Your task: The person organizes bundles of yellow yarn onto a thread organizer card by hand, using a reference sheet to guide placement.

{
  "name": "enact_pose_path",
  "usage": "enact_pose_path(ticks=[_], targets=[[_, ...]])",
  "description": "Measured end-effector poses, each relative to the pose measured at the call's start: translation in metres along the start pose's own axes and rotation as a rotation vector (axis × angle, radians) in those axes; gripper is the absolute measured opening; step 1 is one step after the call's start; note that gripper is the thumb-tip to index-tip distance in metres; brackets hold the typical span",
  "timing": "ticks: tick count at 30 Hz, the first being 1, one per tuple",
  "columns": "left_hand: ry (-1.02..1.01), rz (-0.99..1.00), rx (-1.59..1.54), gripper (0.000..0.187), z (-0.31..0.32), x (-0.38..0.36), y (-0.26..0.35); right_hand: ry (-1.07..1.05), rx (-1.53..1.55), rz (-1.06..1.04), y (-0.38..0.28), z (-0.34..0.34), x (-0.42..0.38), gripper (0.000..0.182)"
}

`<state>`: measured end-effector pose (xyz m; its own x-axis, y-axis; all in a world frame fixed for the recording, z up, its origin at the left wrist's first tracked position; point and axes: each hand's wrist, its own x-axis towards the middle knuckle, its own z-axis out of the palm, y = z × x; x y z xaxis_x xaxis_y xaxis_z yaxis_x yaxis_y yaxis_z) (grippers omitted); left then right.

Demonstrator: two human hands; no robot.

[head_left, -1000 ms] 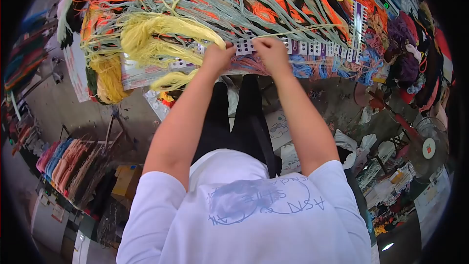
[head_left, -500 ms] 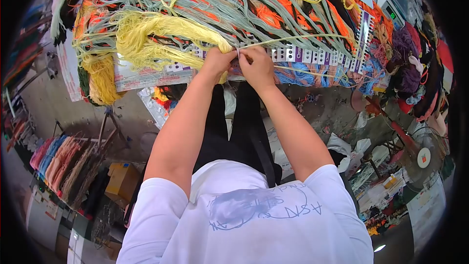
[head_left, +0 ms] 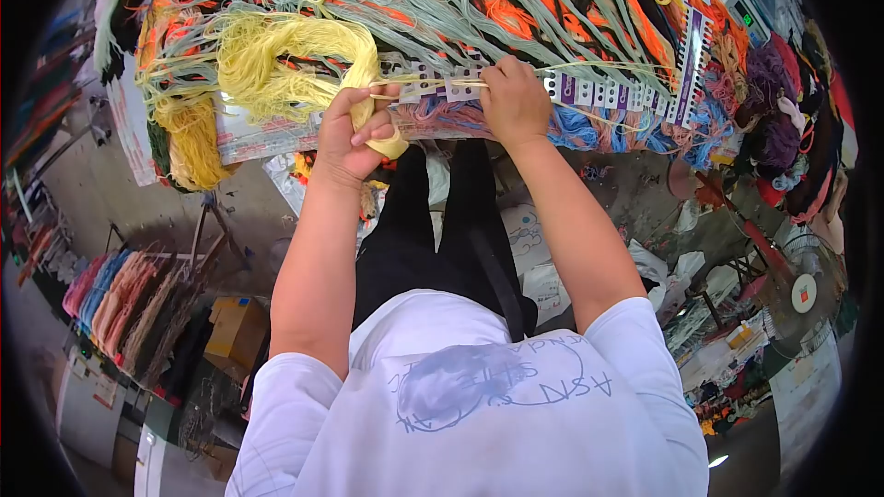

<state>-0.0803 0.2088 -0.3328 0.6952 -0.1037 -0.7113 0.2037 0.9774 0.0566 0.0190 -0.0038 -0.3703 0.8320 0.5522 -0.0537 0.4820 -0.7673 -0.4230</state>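
At the counter [head_left: 262, 141], my left grip [head_left: 353, 135] curls around the yellow skein [head_left: 362, 57], my right grip [head_left: 516, 103] pinches pale strands [head_left: 436, 83]; uneven tension could, I judge, snarl them.

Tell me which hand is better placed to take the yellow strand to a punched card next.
Probably the right hand: it pinches the yellow strand right by the punched cards, while the left hand is occupied with the yellow skein.

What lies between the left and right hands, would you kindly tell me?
Between the left hand and the right hand, the head view shows thin yellow strands stretched across, with white-and-purple punched cards behind them.
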Motion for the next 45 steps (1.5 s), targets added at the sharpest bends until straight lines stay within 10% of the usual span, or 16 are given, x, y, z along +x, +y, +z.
enact_pose_path(ticks=[6, 9, 15, 23, 26, 29, 34, 45], targets=[[-0.185, -0.28, 0.387, 0.042, 0.013, 0.037, -0.024, 0.102, 0.25, -0.175, -0.024, -0.028, 0.003, 0.012], [0.135, -0.156, 1.101, 0.024, 0.021, 0.055, -0.039, 0.005, 0.416, -0.055, -0.027, -0.024, 0.004, 0.012], [0.353, 0.17, 1.003, 0.028, 0.013, 0.013, 0.011, -0.148, 0.388, 0.114, 0.015, 0.029, 0.008, 0.01], [0.154, 0.589, 0.798, 0.023, 0.054, -0.09, 0.188, -0.137, 0.39, 0.254, 0.011, 0.037, 0.011, 0.011], [0.644, 0.875, 1.263, 0.034, 0.088, -0.095, 0.19, -0.117, 0.412, 0.242, 0.002, 0.023, 0.007, 0.012], [0.538, 0.822, 1.273, 0.033, 0.126, -0.109, 0.136, 0.051, 0.644, 0.392, -0.059, -0.034, 0.006, 0.014], [-0.232, 0.176, 0.652, 0.041, 0.176, -0.156, 0.037, 0.084, 1.012, 0.005, -0.183, -0.179, 0.005, 0.016], [-0.462, 0.09, 0.554, 0.049, 0.195, -0.213, 0.035, -0.284, 1.487, 0.147, -0.212, -0.244, -0.025, 0.016]])
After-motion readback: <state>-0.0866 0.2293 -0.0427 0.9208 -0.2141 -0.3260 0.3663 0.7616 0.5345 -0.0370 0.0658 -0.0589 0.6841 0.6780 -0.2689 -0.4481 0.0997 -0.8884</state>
